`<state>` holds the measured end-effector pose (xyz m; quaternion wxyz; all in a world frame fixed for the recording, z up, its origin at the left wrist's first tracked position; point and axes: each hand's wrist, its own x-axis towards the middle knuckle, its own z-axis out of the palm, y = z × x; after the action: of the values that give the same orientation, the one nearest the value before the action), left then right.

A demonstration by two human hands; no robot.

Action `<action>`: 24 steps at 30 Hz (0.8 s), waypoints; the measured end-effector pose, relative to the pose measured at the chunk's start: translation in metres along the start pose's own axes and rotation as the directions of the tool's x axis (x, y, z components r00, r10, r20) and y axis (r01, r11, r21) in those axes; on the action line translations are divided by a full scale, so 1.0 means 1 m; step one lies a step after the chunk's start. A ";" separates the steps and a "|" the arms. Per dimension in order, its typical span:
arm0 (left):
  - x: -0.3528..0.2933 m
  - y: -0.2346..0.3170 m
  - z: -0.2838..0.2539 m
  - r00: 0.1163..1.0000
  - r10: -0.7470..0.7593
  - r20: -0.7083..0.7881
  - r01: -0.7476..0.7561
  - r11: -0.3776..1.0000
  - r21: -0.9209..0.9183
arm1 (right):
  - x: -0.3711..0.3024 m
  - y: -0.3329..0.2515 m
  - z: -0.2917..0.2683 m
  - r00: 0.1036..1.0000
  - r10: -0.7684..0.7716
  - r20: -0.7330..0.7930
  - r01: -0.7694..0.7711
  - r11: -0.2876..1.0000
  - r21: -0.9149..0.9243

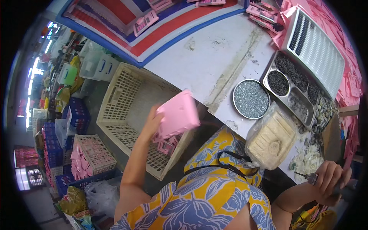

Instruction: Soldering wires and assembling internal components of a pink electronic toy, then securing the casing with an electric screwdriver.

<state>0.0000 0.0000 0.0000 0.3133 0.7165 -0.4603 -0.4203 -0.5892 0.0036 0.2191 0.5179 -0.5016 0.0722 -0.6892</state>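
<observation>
My left hand (pixel 151 124) is closed on a pink calculator (pixel 178 115), slightly blurred, its plain plastic back showing. It is held over the near end of a cream plastic crate (pixel 115 103), where a few more pink calculators (pixel 166 147) lie at the bottom. Away at the lower right, my right hand (pixel 330 179) grips a power screwdriver (pixel 313 178), its thin bit pointing left. Most of the screwdriver's body is hidden by my fingers and the dark rim of the picture.
A round tin of small silvery screws (pixel 251 99), a metal tray of dark parts (pixel 303 107), a plastic-wrapped beige block (pixel 271 140) and a white rack (pixel 322 53) stand on the table (pixel 199 57). A striped, blue-edged bin (pixel 168 48) holds pink calculators. Filled crates (pixel 94 153) stand left.
</observation>
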 end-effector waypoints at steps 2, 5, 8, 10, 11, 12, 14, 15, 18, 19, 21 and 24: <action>-0.020 -0.058 -0.038 0.947 -0.285 -0.148 0.278 0.958 -0.067 | 0.002 0.012 0.002 0.996 0.025 -0.081 -0.026 1.000 -0.008; -0.017 -0.065 -0.064 0.895 -0.392 -0.213 0.442 0.717 0.539 | 0.013 0.031 0.006 0.995 0.043 -0.089 -0.045 0.999 -0.011; 0.024 0.037 -0.053 0.968 0.241 -0.063 -0.117 0.663 0.739 | 0.021 0.042 0.009 0.996 0.050 -0.079 -0.053 0.998 -0.040; 0.076 0.127 -0.029 0.903 0.419 -0.096 -0.305 0.781 0.545 | 0.019 0.044 0.009 0.994 0.058 -0.097 -0.066 0.994 -0.087; 0.115 0.148 -0.026 0.888 0.446 -0.110 -0.284 0.723 0.630 | 0.018 0.044 0.007 0.992 0.063 -0.114 -0.075 0.991 -0.108; 0.168 0.153 -0.025 0.771 0.618 -0.154 -0.345 0.608 0.715 | 0.014 0.042 0.005 0.988 0.074 -0.139 -0.092 0.988 -0.126; 0.260 0.169 -0.026 0.723 0.652 -0.227 -0.222 0.531 0.818 | -0.001 0.032 -0.004 0.970 0.077 -0.232 -0.133 0.963 -0.236; 0.297 0.178 -0.026 0.757 0.588 -0.285 -0.068 0.505 0.860 | -0.009 0.027 -0.010 0.958 0.077 -0.277 -0.158 0.946 -0.284; 0.383 0.187 -0.049 0.862 0.338 -0.377 0.193 0.469 0.862 | -0.022 0.006 -0.013 0.910 0.127 -0.396 -0.262 0.914 -0.309; 0.410 0.181 -0.055 0.890 0.256 -0.378 0.232 0.459 0.857 | -0.023 0.002 -0.010 0.890 0.148 -0.432 -0.298 0.905 -0.304; 0.439 0.171 -0.068 0.858 0.313 -0.406 0.205 0.515 0.832 | -0.017 -0.007 -0.006 0.848 0.209 -0.486 -0.383 0.877 -0.290; 0.440 0.179 -0.081 0.721 0.536 -0.439 0.143 0.504 0.852 | -0.031 -0.020 -0.019 0.852 -0.083 -0.516 -0.445 0.404 -0.800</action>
<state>0.0994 -0.4692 0.0480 0.1170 0.8099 -0.5459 0.1800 -0.6174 0.0288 0.2035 0.2065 -0.4997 0.6106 -0.5786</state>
